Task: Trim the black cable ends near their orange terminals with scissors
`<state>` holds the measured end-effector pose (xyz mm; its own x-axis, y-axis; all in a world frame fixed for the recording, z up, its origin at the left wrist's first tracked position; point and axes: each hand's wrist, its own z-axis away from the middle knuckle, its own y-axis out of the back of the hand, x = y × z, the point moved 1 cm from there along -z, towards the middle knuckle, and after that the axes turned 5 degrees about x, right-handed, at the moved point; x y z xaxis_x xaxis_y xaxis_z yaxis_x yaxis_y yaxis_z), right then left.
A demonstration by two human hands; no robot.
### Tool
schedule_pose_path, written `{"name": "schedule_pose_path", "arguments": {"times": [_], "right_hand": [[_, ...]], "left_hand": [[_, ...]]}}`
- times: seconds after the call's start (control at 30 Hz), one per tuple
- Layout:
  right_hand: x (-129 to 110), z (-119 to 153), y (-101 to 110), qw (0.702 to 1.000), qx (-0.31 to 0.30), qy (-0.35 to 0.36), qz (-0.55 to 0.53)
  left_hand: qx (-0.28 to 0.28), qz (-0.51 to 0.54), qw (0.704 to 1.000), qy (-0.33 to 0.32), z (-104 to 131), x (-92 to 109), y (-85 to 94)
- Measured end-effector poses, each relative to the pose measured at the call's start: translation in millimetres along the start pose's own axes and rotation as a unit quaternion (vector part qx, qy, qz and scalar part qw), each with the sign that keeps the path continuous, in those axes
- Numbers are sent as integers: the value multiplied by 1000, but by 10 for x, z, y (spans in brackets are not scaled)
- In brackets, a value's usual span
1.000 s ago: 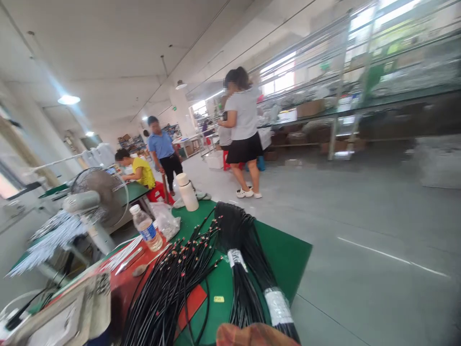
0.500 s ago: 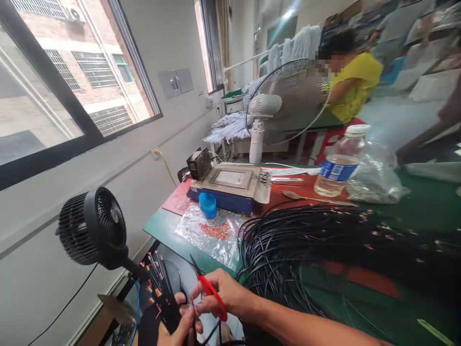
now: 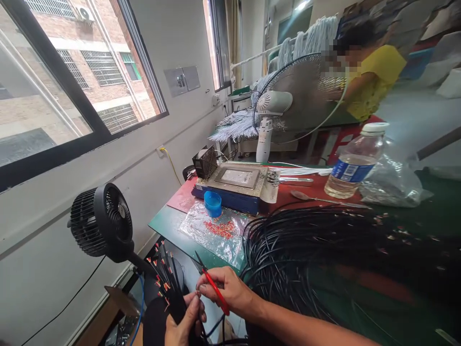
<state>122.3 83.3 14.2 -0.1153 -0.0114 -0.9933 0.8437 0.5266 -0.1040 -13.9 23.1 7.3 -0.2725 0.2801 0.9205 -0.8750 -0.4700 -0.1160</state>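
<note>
Red-handled scissors (image 3: 216, 291) hang in my right hand (image 3: 230, 291), their dark blades pointing up and left. The thumb and fingertips of that hand pinch together close to my left fingertips; whatever lies between them is too small to tell. My left hand (image 3: 185, 319) is closed around black cables (image 3: 175, 300) whose stripped ends show red and pale wires at the top left. A large pile of black cables (image 3: 281, 245) lies on the green table to the right of my hands.
A plastic sheet with red bits (image 3: 219, 229), a blue cup (image 3: 212, 204) and a metal-topped device (image 3: 234, 185) are ahead. A black fan (image 3: 103, 221) stands left. Beyond are a bottle (image 3: 351, 166), a spoon (image 3: 300, 195), a large fan (image 3: 275, 103) and a person in yellow (image 3: 382, 77).
The whole view has shifted slightly, so most things appear further right. My hands remain close together, with the scissors and cables still held.
</note>
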Motion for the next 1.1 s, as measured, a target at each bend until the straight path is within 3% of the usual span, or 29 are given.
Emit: {"name": "schedule_pose_path", "arguments": {"times": [0.17,0.37,0.67,0.93,1.1], "right_hand": [[-42,22,-1,975,-37,0,219],[102,35,-51,914,-72,-27,398],[131,21,-45,919,-91,-41,380],[233,13,-71,919,-51,-36,390],[170,-13,-34,957,-20,-78,278]], "left_hand": [[100,42,994,3,-40,-12,152],[105,38,993,-25,-64,-29,243],[102,0,995,-13,-50,-76,196],[89,-24,996,-9,-80,-93,199],[68,-1,998,-9,-137,-162,254]]}}
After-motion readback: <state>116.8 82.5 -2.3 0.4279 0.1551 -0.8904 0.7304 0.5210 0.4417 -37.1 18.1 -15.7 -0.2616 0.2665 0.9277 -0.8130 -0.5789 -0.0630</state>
